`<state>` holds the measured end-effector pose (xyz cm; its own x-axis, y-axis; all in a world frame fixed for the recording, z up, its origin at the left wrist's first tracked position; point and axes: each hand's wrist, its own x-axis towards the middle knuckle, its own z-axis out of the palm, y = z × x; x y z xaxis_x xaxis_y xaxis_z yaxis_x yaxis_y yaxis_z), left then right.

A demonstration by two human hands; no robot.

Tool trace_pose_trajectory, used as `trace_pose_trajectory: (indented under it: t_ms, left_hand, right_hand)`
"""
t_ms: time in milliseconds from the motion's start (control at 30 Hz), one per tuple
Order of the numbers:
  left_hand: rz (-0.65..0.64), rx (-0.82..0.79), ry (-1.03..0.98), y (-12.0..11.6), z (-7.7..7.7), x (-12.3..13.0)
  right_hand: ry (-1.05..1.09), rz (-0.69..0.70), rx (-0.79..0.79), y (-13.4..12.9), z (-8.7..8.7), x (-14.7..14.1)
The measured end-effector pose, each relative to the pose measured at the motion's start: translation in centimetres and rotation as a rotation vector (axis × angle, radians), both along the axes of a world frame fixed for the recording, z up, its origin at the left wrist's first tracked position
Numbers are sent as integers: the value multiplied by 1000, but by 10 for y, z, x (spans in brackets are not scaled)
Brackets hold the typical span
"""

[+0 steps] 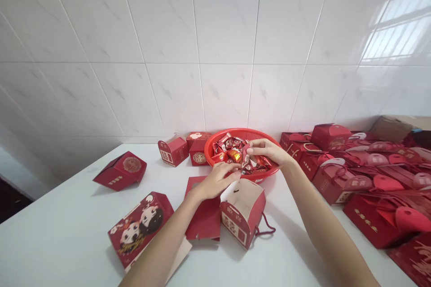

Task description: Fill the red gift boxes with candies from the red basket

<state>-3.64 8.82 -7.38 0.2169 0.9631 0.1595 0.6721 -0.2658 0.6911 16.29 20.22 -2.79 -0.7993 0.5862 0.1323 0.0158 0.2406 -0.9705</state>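
My right hand [267, 150] is over a red plastic basket [208, 154] of wrapped candies, its fingers closed on a red-wrapped candy [247, 150]. Below the basket stands a red gift box [235, 225], its top open and its pale inside showing, with a dark red cord handle [265, 228] hanging off its right side. My left hand [220, 181] reaches across the far left edge of this box, its fingers stretched out towards the basket rim. I see nothing held in it. Whether its fingertips touch the box or the basket is hard to tell.
A flat red box [205, 219] and a box with cartoon figures [141, 228] lie partly under my left arm. Another red box [123, 170] lies far left; small boxes [173, 149] stand by the tiled wall. Many gift boxes [340, 179] crowd the table's right, near brown cardboard [390, 130].
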Motion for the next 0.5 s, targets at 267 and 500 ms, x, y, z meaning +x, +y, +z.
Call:
trace_pose_trajectory:
  t_ms: [267, 500]
  left_hand:
    - [-78, 78, -8, 4, -2, 0]
    - [-107, 107, 13, 8, -7, -3]
  right_hand:
    - [-329, 145, 439, -57, 27, -8]
    - [-445, 0, 714, -86, 17, -27]
